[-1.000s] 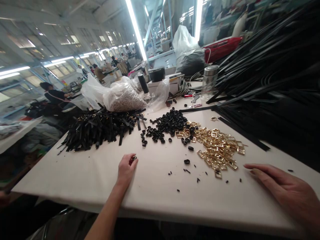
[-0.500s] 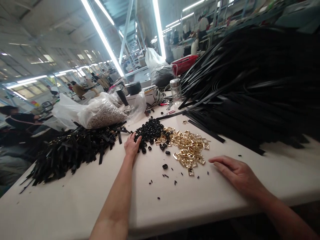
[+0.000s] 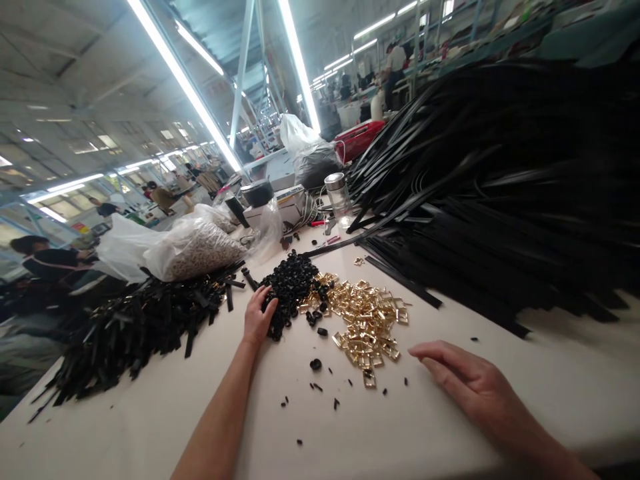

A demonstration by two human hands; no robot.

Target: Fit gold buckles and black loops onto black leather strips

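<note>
My left hand (image 3: pixel 258 316) rests at the left edge of a pile of small black rings (image 3: pixel 293 283), its fingers apart and touching the pile. To the right of that pile lies a heap of gold rectangular buckles (image 3: pixel 367 317). My right hand (image 3: pixel 463 377) is beside the buckles on their right, fingers stretched out, thumb below them, with nothing visible in it. A lone black ring (image 3: pixel 315 365) and several tiny black bits lie on the pale table (image 3: pixel 200 413) between my hands.
Short black straps (image 3: pixel 140 327) are heaped at the left, below a plastic bag of small parts (image 3: pixel 200 250). Long black strips (image 3: pixel 500 187) cover the right. A glass jar (image 3: pixel 339 199), a box and a red object (image 3: pixel 360 139) stand behind. People work farther off.
The view has tilted up and shifted, so the table's contents appear lower and slightly left. Both hands keep nearly the same places beside the piles.
</note>
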